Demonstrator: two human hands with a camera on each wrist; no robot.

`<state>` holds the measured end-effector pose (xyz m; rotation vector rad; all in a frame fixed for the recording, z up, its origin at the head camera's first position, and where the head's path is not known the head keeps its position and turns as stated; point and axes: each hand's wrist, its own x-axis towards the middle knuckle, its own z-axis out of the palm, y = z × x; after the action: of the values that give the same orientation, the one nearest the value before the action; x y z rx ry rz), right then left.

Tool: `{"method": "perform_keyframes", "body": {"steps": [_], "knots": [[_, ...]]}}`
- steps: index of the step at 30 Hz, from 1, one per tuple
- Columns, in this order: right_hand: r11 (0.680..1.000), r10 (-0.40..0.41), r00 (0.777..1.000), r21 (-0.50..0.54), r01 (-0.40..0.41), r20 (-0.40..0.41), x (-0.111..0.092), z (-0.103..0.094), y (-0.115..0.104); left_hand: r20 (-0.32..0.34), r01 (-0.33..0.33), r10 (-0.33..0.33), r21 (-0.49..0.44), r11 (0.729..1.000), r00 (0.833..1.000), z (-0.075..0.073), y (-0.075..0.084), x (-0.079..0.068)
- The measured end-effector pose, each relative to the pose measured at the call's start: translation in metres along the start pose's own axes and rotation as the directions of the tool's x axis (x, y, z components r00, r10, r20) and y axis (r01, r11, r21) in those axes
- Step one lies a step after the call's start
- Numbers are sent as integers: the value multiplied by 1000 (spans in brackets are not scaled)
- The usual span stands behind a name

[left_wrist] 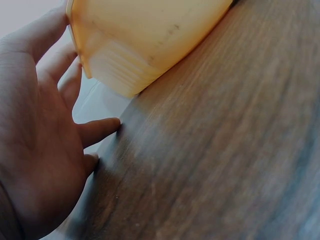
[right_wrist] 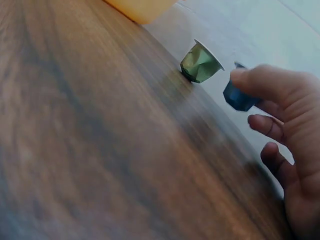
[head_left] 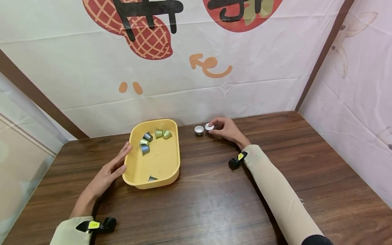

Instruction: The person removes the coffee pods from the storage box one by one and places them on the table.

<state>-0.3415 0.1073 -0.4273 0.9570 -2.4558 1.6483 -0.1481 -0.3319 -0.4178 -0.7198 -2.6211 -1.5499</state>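
Note:
My left hand (head_left: 105,173) lies along the left side of a yellow plastic tray (head_left: 162,156), its fairly straight fingers touching the rim. The left wrist view shows those fingertips against the tray's edge (left_wrist: 80,45), the others spread low near the table. Beyond the tray's right side, my right hand (head_left: 226,130) pinches a blue coffee capsule (right_wrist: 239,97) between thumb and fingers. Its pale lid (head_left: 209,127) faces up. Just left of it a green coffee capsule (right_wrist: 201,64) stands upright on the table, its silvery lid (head_left: 199,129) uppermost.
Several green and blue-grey capsules lie in the tray, among them a blue one (head_left: 145,149) and a green one (head_left: 167,134); another (head_left: 152,178) shows at the near wall. Behind the wooden table (head_left: 202,204) hangs a printed white cloth (head_left: 260,78), close to its back edge.

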Motion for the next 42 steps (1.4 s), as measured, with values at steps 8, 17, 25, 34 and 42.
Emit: {"method": "perform_keyframes", "body": {"steps": [8,17,25,34,42], "knots": [[998,29,1000,-59,-29,-3,4,1,12,1,-8,8,-9,1000,1000,-1,0,-1],[994,20,1000,-107,-17,23,4,1,14,7,-15,15,-25,1000,1000,0,1,0],[993,3,999,-117,1,36,4,0,14,6,-9,9,-23,1000,1000,0,0,0],[992,-61,993,-100,70,97,-2,-17,-5,-5,-23,23,-15,1000,1000,1,3,0],[990,-121,990,-68,126,71,7,-26,-22,-5,15,-15,9,1000,1000,0,2,-1]]}}
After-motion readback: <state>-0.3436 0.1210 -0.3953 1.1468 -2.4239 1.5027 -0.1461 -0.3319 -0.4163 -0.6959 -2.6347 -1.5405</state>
